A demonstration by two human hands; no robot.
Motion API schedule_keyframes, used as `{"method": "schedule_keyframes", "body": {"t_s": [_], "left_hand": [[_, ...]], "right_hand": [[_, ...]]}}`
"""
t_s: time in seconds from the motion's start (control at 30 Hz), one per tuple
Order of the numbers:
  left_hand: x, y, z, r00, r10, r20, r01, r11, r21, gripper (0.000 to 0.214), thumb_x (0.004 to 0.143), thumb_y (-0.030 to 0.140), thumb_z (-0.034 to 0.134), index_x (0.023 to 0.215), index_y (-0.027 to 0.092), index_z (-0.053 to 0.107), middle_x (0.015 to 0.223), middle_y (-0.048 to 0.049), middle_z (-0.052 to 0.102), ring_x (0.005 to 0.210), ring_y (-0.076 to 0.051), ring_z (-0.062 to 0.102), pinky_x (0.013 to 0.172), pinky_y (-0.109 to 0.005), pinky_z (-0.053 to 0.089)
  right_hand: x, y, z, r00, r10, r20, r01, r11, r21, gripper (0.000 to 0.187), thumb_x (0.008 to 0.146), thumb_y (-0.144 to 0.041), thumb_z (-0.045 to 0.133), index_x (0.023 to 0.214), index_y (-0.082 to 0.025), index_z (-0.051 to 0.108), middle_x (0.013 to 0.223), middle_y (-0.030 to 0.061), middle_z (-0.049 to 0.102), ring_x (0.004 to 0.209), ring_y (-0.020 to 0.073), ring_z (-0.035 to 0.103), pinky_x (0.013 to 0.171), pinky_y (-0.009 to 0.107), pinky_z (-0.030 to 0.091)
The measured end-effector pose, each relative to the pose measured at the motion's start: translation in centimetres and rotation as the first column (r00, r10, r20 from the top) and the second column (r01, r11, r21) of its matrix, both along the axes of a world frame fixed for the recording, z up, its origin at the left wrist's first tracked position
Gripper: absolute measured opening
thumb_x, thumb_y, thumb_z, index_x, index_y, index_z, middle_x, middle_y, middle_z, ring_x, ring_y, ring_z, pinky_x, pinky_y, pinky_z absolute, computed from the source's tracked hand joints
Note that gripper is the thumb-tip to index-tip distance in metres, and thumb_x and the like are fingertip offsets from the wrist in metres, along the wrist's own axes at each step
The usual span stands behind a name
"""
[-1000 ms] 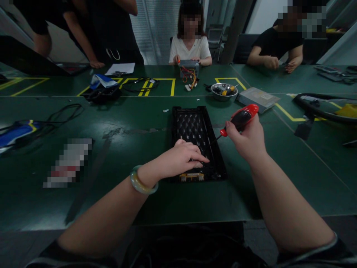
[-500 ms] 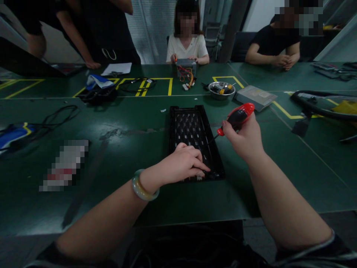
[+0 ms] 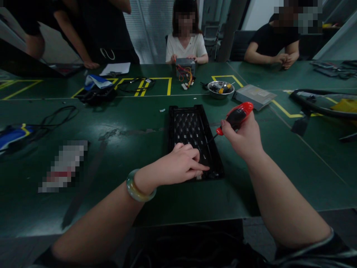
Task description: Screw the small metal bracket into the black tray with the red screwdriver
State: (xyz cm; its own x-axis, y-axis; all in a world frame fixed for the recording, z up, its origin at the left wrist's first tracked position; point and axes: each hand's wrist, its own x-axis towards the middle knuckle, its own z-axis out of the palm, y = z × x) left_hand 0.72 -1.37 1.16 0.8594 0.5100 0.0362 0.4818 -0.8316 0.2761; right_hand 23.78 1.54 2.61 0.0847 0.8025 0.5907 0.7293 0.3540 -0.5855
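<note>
A black perforated panel (image 3: 192, 126) lies flat on the green table (image 3: 125, 156) in front of me. My left hand (image 3: 178, 165), a pale bangle on its wrist, rests on the panel's near end with fingers pinched together at its front edge; what they pinch is hidden. My right hand (image 3: 244, 137) hovers just right of the panel, closed round a screwdriver with a red and black handle (image 3: 237, 115), whose thin shaft points down-left toward the panel.
A metal bowl (image 3: 221, 89) with tools, a grey drive (image 3: 255, 96) and a wired grey box (image 3: 185, 67) sit beyond the panel. Cables and bags lie left; a black hose (image 3: 320, 108) lies right. Three other people are at the far side.
My left hand slid toward the panel's near edge and now covers the small yellowish connector part seen there before. My right hand with the screwdriver shifted slightly left.
</note>
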Motion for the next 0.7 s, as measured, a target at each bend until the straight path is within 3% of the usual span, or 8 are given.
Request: {"method": "schedule_keyframes", "body": {"t_s": [0.37,0.7], "left_hand": [[0.1,0.26,-0.24,0.997,-0.064,0.05,0.06,0.996,0.063,0.024,0.097,0.035,0.054,0.115,0.033,0.07,0.101,-0.0017,0.063,0.097,-0.018,0.047,0.085,-0.036,0.025],[0.49,-0.44,-0.22,0.997,-0.052,0.06,0.042,0.986,0.16,0.02,0.096,0.034,0.055,0.106,0.03,0.073,0.096,-0.0007,0.064,0.094,-0.018,0.048,0.084,-0.037,0.024]], "right_hand": [[0.12,0.18,-0.25,1.0,0.026,-0.008,-0.026,0.999,0.028,0.025,0.076,-0.035,0.068,0.091,-0.023,0.051,0.079,0.0022,0.058,0.064,0.0178,0.052,0.06,0.037,0.044],[0.21,0.26,-0.28,1.0,0.024,-0.011,-0.024,0.999,0.025,0.025,0.076,-0.034,0.069,0.091,-0.023,0.051,0.08,0.0025,0.058,0.064,0.0176,0.053,0.061,0.038,0.044]]}}
